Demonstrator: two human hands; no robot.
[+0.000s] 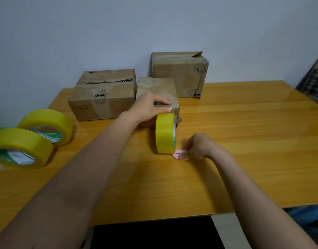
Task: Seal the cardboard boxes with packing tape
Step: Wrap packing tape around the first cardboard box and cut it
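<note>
A small cardboard box (155, 86) stands mid-table. My left hand (151, 106) rests on its near top edge, fingers flat across the top and thumb along the front edge, where tape runs down. A yellow tape roll (165, 133) hangs upright against the box's front, joined to it by its tape. To the right of the roll, my right hand (199, 146) pinches a small pink cutter (178, 154) that lies on the table. Two larger boxes stand behind: one at the left (102, 97), one at the back right (179, 72).
Two more yellow tape rolls (46, 125) (19, 148) lie flat at the table's left edge. The wooden table (244, 141) ends against a pale wall behind the boxes. A checked cloth (314, 78) shows at the far right.
</note>
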